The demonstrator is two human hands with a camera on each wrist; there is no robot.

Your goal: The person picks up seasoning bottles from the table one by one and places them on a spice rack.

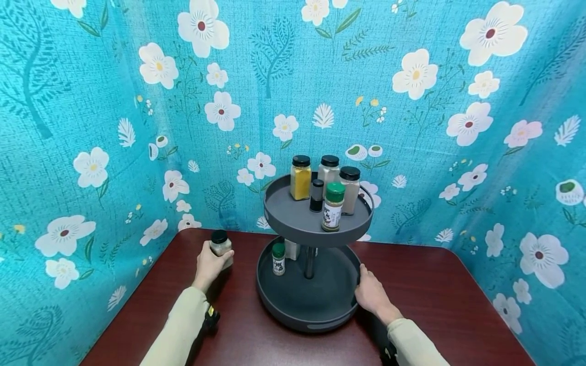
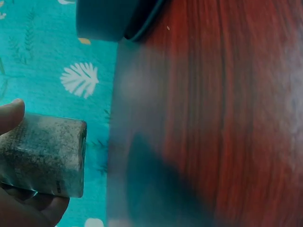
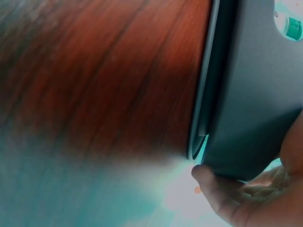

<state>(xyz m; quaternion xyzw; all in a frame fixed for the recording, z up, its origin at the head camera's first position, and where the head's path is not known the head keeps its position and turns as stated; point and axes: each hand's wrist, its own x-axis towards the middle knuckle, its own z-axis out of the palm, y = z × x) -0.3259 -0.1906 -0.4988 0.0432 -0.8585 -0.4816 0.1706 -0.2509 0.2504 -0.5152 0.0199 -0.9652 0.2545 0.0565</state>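
Note:
On the left, my left hand (image 1: 211, 264) grips a square clear spice jar (image 1: 222, 245) with a black lid. In the left wrist view the jar (image 2: 45, 153) holds pale, speckled contents, with the thumb on one side and fingers on the other. My right hand (image 1: 372, 291) holds the right rim of the lower tray of a dark grey two-tier rack (image 1: 316, 325). The right wrist view shows its fingers around the edge of the rack's wall (image 3: 251, 109). A green-lidded bottle (image 1: 279, 260) stands at the lower tray's left, near a partly hidden jar (image 1: 291, 250).
The upper tray (image 1: 293, 218) bears a yellow-filled jar (image 1: 300, 178), two pale-filled jars with black lids, a small black-capped bottle (image 1: 317, 195) and a green-lidded bottle (image 1: 332, 208). Flowered turquoise cloth (image 1: 274, 127) surrounds the dark red table (image 1: 426, 284) at the back and sides.

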